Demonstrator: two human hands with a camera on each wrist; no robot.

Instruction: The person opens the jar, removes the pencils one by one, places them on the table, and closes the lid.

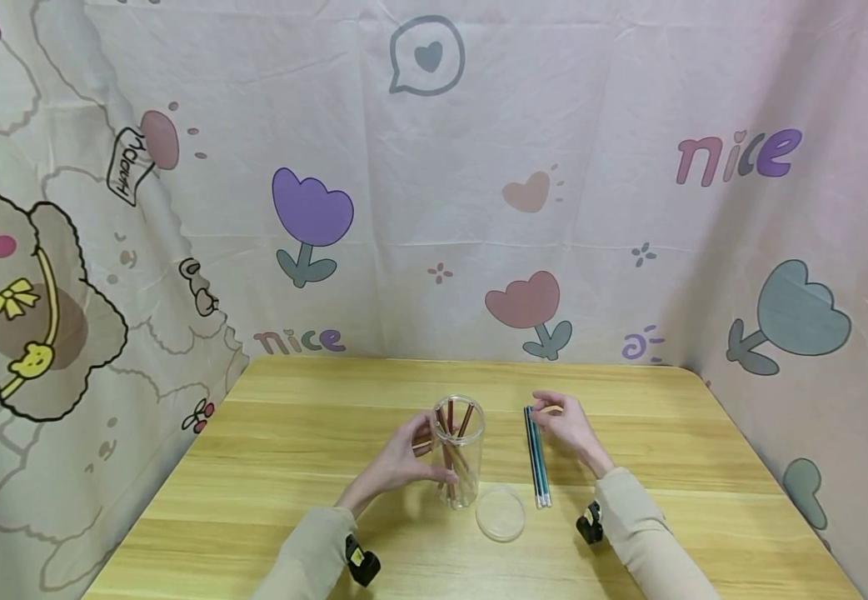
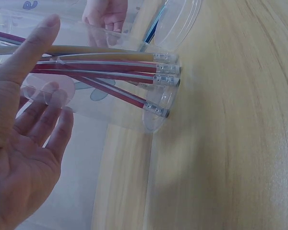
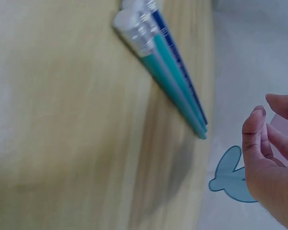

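Observation:
A clear cylindrical jar (image 1: 467, 471) stands upright on the table, its mouth uncovered. Inside it lean several pencils (image 2: 110, 67), mostly red with one yellowish, their eraser ends at the bottom. My left hand (image 1: 398, 461) grips the jar from the left, thumb on the near side and fingers round the far side. To the right, teal and dark blue pencils (image 1: 536, 458) lie together with their white erasers toward me. Over their far tips hovers my right hand (image 1: 567, 427), fingers loosely bent; the right wrist view shows nothing held in that hand (image 3: 273, 158).
A round clear lid (image 1: 501, 514) lies flat between the jar and the loose pencils. The wooden table (image 1: 284, 442) ends at a printed cloth backdrop (image 1: 419, 208) behind and at both sides. Black wrist cameras (image 1: 361, 562) hang below both sleeves.

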